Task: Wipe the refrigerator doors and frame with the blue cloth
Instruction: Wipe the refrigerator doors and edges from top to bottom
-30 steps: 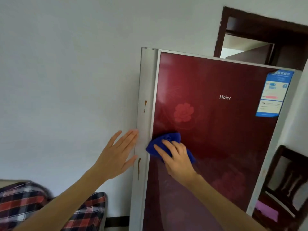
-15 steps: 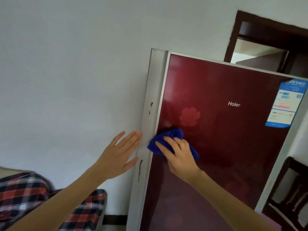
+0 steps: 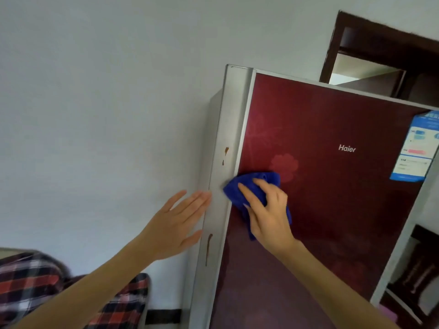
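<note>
A dark red refrigerator door (image 3: 332,198) with a flower print fills the right half of the view. Its silver frame (image 3: 234,115) runs down the left edge and carries brown drip stains (image 3: 226,150), with another stain lower down (image 3: 209,248). My right hand (image 3: 268,214) presses the blue cloth (image 3: 240,188) flat against the door's left edge, the cloth's corner lapping onto the frame. My left hand (image 3: 175,224) lies open with fingers spread, its fingertips touching the frame's outer side just left of the cloth.
A white wall (image 3: 95,115) stands left of the refrigerator. Red and black plaid fabric (image 3: 35,288) lies at the bottom left. A blue label (image 3: 415,148) sticks on the door's upper right. A dark wooden doorway (image 3: 380,51) is behind, and dark wooden furniture (image 3: 420,276) stands at right.
My right hand has slid the blue cloth slightly left, so that its corner now overlaps the silver frame. The view has shifted a little. My left hand stays against the frame.
</note>
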